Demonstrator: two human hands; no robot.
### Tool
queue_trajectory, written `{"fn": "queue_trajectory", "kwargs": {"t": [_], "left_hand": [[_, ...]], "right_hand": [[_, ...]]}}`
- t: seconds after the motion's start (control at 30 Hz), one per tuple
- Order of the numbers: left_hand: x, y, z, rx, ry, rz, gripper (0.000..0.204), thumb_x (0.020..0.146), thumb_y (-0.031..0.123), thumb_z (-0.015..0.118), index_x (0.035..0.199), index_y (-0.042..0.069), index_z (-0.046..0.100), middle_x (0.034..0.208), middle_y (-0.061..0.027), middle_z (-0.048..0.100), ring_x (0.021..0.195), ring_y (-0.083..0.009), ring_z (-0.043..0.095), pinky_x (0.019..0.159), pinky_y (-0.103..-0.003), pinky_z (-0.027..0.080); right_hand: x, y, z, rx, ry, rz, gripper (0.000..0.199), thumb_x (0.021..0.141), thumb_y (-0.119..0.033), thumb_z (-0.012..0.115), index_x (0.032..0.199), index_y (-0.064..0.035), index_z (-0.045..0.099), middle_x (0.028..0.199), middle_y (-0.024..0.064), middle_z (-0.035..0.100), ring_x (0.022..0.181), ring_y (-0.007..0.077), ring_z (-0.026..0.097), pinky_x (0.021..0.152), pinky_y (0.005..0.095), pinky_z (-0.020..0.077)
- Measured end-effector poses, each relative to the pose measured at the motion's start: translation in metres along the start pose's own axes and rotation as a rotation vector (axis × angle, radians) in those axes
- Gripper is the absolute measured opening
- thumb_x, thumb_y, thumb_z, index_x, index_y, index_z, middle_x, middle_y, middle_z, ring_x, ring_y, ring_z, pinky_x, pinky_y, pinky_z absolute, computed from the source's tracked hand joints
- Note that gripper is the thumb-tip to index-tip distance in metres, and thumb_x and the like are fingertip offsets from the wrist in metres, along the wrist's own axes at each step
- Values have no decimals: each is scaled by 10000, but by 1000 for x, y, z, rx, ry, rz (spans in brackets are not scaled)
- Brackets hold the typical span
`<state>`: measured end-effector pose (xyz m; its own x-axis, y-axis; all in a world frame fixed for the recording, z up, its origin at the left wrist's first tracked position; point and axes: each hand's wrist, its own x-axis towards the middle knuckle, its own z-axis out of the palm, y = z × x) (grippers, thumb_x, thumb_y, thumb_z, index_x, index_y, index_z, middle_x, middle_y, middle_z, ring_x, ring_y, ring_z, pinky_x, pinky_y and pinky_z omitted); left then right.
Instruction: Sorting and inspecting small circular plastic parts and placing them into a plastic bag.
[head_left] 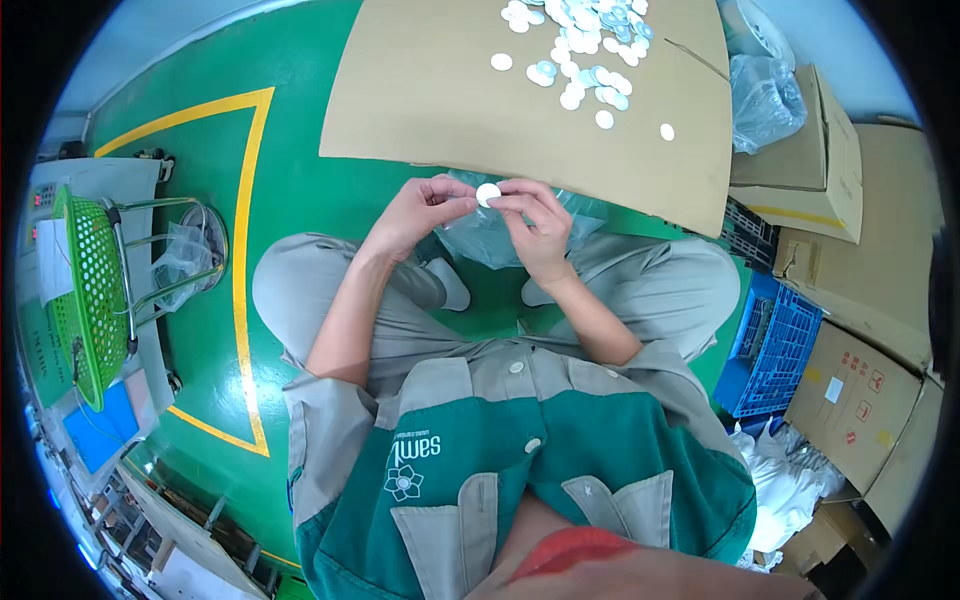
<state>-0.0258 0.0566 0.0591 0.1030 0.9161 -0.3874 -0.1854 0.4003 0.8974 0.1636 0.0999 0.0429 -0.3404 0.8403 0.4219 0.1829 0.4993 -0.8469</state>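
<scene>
Currently, in the head view, I have the left hand (425, 214) and right hand (541, 234) pinching one disc (487, 194) between them, beside the cardboard (430, 90). Other discs (582, 42) lie loose on it; which are done, I can't tell.

Brown cardboard surface (430, 90), clustered white and pale-blue discs (570, 69), a few lying apart

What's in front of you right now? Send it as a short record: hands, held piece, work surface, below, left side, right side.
left hand: pinching the disc's left edge
right hand: pinching the disc's right edge
held piece: white disc, round
work surface: cardboard surface, with loose white and pale-blue discs toward its far side
below hands: clear plastic
left side: green perforated basket
right side: blue crate, cardboard boxes
</scene>
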Motion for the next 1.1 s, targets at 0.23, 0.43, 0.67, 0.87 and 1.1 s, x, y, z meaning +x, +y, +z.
{"fn": "queue_trajectory", "kwargs": {"t": [0.23,0.43,0.67,0.87,1.1], "left_hand": [[1,-3,3,98,76,64,168,884,154,670,932,0,715,861,5,551,709,-61,468,613,-217,360],[-1,1,7,85,76,64,168,893,150,651,934,0,712,856,7,548,726,-65,473,630,-222,372],[2,-5,15,166,230,157,132,771,98,761,885,44,720,772,26,588,702,-63,492,646,-216,416],[0,-5,15,336,276,312,115,756,102,774,858,67,735,789,-4,615,688,-81,529,629,-228,443],[-4,-1,18,383,267,335,114,753,91,779,854,62,735,780,-10,607,666,-80,535,589,-229,447]], "right_hand": [[-7,4,2,42,-5,13,190,744,86,694,852,-65,732,940,73,670,827,179,655,700,267,533],[-13,11,7,460,-9,427,84,855,46,642,918,4,678,1037,98,667,899,146,651,764,269,545],[-16,16,11,1070,-47,760,91,888,-8,630,978,-20,622,1026,114,671,920,165,655,842,309,549],[-18,14,6,1098,-166,814,143,914,-22,595,1056,-33,611,1036,80,664,944,148,639,862,311,534],[-4,-1,-11,671,-224,619,214,900,-38,619,1110,-3,631,1009,44,668,877,90,609,780,234,496]]}}
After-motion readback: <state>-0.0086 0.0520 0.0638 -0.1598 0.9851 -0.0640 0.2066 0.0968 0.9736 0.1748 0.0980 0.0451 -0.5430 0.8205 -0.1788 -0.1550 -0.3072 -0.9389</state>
